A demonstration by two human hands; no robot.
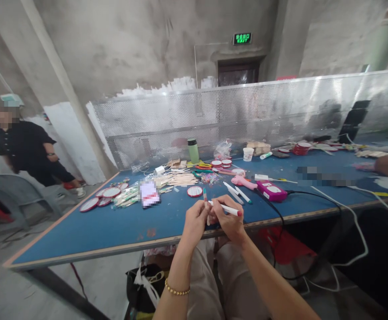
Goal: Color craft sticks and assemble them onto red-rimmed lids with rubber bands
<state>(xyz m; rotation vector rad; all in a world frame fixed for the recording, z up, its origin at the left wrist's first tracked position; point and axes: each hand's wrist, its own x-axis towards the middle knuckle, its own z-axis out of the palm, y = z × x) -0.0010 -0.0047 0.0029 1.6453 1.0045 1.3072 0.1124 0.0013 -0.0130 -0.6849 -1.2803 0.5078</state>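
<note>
Near the front edge of the blue table (110, 234), my left hand (195, 221) is closed on a thin flat stick (205, 195) with a teal band near its upper end. Beside it, my right hand (227, 222) grips a white marker (226, 207) with a red end, its other end close to the stick. Just beyond my hands lie a round red-rimmed disc (194, 191) and several white markers (243, 195), at least one with a teal end.
A pink glue gun (243, 182) and a purple box (271, 191) with cables lie to the right. Wooden sticks (182, 178), a phone (149, 194), a green bottle (193, 151) and a paper cup (247, 154) stand or lie farther back. A person (30, 146) is at far left.
</note>
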